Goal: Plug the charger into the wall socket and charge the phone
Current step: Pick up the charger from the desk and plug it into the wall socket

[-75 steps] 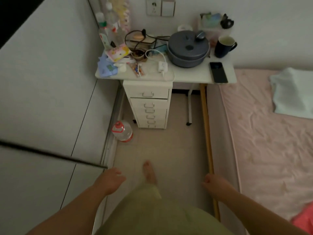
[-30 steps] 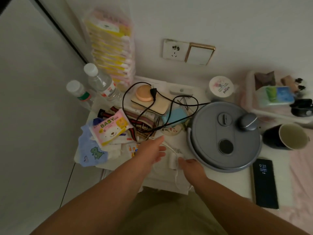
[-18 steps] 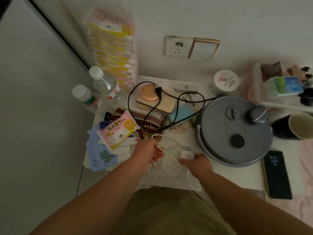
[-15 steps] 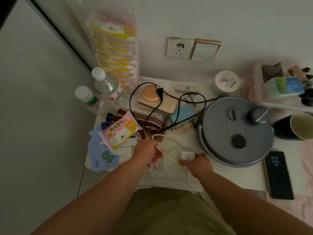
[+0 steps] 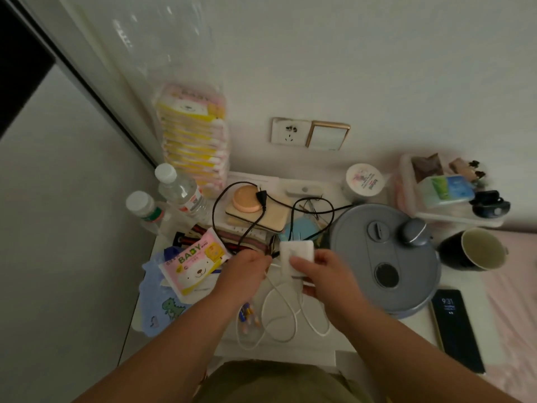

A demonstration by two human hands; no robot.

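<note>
My right hand (image 5: 325, 276) holds the white charger block (image 5: 296, 253) lifted above the white table (image 5: 406, 330), prongs pointing away from me. My left hand (image 5: 245, 270) is closed on the white cable (image 5: 280, 315), which hangs in loops over the table's front. The wall socket (image 5: 289, 131) is on the wall above the table, beside a gold-framed switch (image 5: 328, 135). The dark phone (image 5: 456, 330) lies at the table's right edge with its screen lit.
A grey round pot lid (image 5: 386, 257) sits right of my hands, a dark mug (image 5: 476, 248) beyond it. A black cord (image 5: 261, 210), wipes pack (image 5: 194, 264), two bottles (image 5: 180, 187), a tissue stack (image 5: 193, 138) and a pink bed (image 5: 517, 301) crowd the area.
My right hand has raised the charger block off the table and turned it upward. The left hand has kept hold of the cable. The view has tilted up the wall.
</note>
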